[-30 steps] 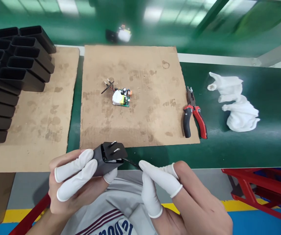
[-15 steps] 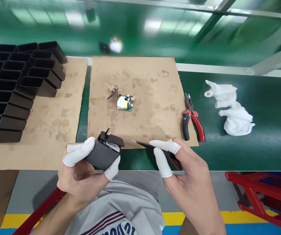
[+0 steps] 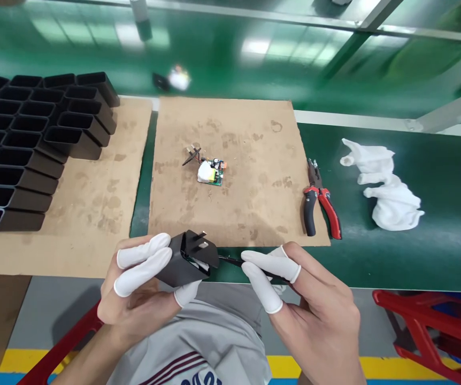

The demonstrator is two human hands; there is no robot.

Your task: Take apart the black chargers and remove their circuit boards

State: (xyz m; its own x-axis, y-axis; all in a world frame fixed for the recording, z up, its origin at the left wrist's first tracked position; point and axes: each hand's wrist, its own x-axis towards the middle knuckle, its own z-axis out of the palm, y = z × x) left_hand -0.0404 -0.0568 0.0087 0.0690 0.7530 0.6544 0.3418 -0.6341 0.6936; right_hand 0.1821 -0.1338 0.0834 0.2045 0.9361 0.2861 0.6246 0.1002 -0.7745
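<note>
My left hand (image 3: 144, 289), with white finger cots on its fingers, is closed around a black charger housing (image 3: 182, 262). Its end cap (image 3: 198, 247) with metal prongs sits tilted, and a gap shows white material inside. In my right hand (image 3: 306, 299), also in finger cots, black tweezers (image 3: 234, 261) are pinched between thumb and fingers. Their tip reaches the cap's edge and is hidden behind it. Beyond both hands a small circuit board (image 3: 211, 172) lies on the cardboard, wired to a loose plug cap (image 3: 191, 155).
Rows of open black housings (image 3: 22, 140) stand at left on another cardboard sheet (image 3: 102, 203). Red-and-black pliers (image 3: 319, 198) lie on the right edge of the middle cardboard (image 3: 250, 214). Crumpled white gloves (image 3: 391, 187) rest on the green table. A red stool (image 3: 419, 315) stands at lower right.
My left hand has turned the housing so its pronged cap faces right and up. My right hand has brought the tweezers left and down to the cap's edge.
</note>
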